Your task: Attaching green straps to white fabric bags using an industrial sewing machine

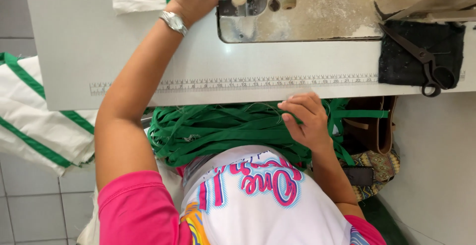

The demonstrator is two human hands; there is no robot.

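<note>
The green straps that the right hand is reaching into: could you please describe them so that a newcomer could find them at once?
Start at the white sewing table and follow its ruler-marked front edge down to the person's lap. There lies a tangled heap of narrow green straps, with the right hand resting on it. Unlike the white cloth with green stripes on the left, this heap is solid green.

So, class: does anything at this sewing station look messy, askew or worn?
Yes. The green fabric straps lie in a tangled heap on the lap, under the right hand. The sewing machine's metal bed looks scuffed and dusty.
</note>
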